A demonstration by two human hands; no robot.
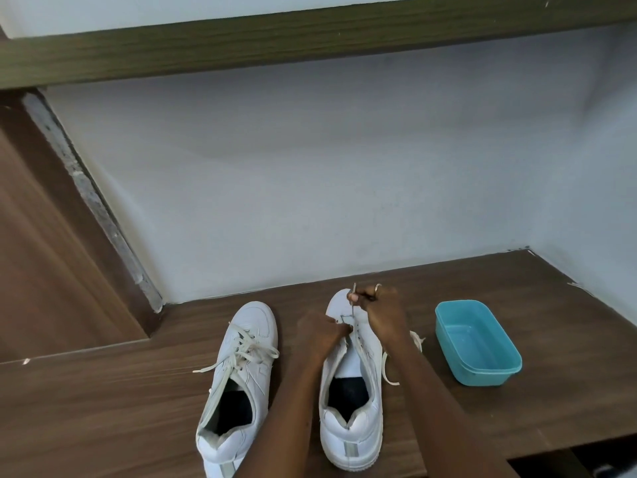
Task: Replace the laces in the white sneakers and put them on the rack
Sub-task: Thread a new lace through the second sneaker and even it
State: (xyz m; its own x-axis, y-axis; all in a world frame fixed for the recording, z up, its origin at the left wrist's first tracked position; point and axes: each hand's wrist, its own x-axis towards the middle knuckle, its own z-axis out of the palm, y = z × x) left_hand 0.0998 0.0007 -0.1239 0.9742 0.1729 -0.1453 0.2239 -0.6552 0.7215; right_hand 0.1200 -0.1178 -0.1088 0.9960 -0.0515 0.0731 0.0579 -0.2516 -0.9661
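Two white sneakers stand toes-away on a brown wooden surface. The left sneaker is laced, its cream lace ends lying loose to the left. The right sneaker has its tongue exposed and only the lowest eyelets threaded. My right hand hovers over its toe and pinches a thin lace end pulled straight up. My left hand grips the sneaker's left eyelet flap near the toe. A loose stretch of lace trails on the surface right of the shoe.
A teal plastic tub, open and holding nothing, sits right of the shoes. A white wall rises just behind them, with a dark wooden shelf edge overhead. A brown wooden panel runs along the left. A dark gap opens at bottom right.
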